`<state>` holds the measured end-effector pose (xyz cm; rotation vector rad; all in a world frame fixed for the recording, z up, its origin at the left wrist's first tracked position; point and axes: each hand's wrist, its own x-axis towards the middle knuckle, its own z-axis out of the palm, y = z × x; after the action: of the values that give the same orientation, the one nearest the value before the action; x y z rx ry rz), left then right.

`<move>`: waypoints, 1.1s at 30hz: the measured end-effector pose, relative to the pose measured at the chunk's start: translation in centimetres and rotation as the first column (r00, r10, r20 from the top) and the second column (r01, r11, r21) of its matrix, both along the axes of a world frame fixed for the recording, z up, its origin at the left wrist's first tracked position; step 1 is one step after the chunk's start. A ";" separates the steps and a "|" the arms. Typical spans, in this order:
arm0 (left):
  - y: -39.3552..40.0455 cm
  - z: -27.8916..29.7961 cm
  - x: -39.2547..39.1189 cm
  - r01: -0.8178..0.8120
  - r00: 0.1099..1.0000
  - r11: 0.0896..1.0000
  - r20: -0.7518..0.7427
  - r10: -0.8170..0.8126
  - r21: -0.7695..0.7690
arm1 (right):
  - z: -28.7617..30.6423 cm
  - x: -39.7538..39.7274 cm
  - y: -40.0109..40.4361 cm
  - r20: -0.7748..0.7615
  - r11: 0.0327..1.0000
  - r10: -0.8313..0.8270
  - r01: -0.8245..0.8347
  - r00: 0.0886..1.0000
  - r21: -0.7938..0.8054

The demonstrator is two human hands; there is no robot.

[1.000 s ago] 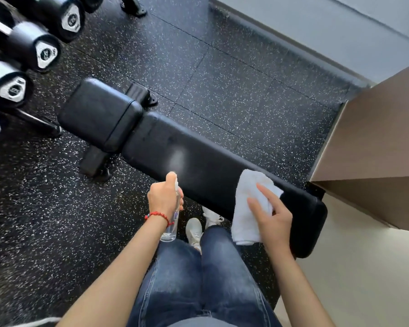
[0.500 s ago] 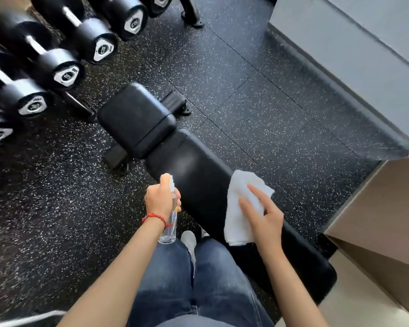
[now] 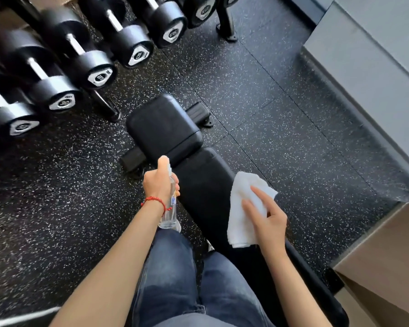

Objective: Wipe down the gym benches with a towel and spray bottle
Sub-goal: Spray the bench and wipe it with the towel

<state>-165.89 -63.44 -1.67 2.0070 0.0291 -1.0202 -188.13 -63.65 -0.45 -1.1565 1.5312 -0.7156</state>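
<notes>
A black padded gym bench (image 3: 205, 185) runs from the upper middle down to the lower right, with a square seat pad (image 3: 163, 126) at its far end. My left hand (image 3: 159, 185) grips a clear spray bottle (image 3: 170, 208) upright at the bench's left edge, index finger on the nozzle. My right hand (image 3: 267, 220) holds a folded white towel (image 3: 242, 208) over the bench's long pad, fingers spread across it. My legs in jeans hide the near side of the bench.
A rack of black dumbbells (image 3: 87, 60) fills the upper left, its foot (image 3: 109, 112) close to the seat pad. A grey wall base (image 3: 354, 74) runs along the right. A brown box-like cabinet (image 3: 387, 256) stands at the lower right. Speckled rubber floor (image 3: 257, 90) surrounds the bench.
The view has swung up and left, bringing more of the dumbbell rack in. Both hands keep their holds and have shifted along the bench toward the seat pad.
</notes>
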 end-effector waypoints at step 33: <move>0.3 0.3 26.2 -0.100 0.991 0.983 -0.107 0.085 -0.154 | 1.3 31.6 -4.8 -0.025 0.962 0.266 -0.267 0.964 -0.051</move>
<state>-139.72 -63.12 -1.41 1.7930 0.0912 -1.0296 -156.52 -68.45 0.82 -1.3817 1.3432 -0.5677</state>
